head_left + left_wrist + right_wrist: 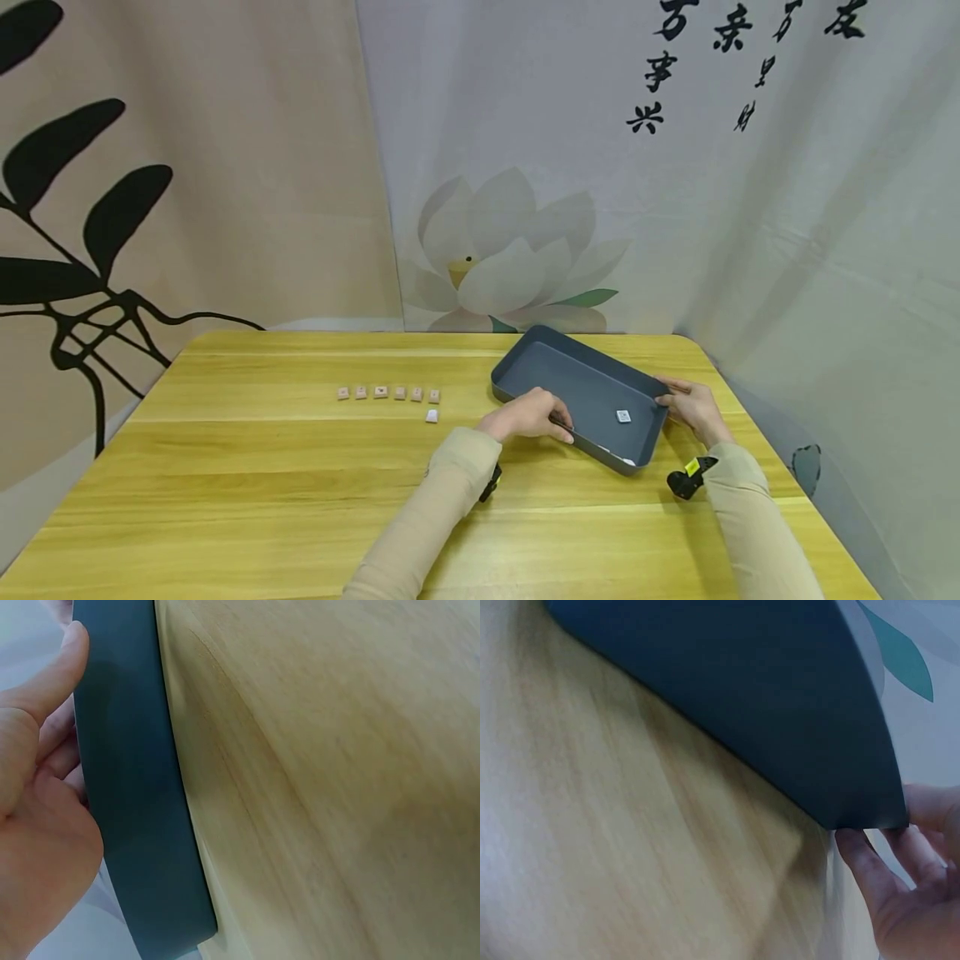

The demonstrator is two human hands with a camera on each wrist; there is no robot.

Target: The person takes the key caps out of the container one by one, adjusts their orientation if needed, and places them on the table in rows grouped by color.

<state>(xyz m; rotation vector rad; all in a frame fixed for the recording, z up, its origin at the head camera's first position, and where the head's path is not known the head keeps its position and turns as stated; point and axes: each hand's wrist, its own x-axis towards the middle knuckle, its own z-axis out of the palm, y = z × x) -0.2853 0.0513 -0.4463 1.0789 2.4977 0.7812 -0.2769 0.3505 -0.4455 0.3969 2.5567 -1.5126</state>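
Holding dark tray [573,379]: left grip [529,413], right grip [694,407]

Left arm [431,521] and right arm [761,517] stretch forward — left hand [528,414] bent and gripping, right hand [696,410] pinching.

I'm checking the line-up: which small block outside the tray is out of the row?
The lone block in front of the right end of the row; the six others outside the tray line up side by side.

Left sleeve [411,533] long, beige, right sleeve [757,525] same, plain cuffs [467,454], black right wrist unit [683,484], rounded end, yellow patch [692,467], black left wrist unit [491,483] mostly hidden
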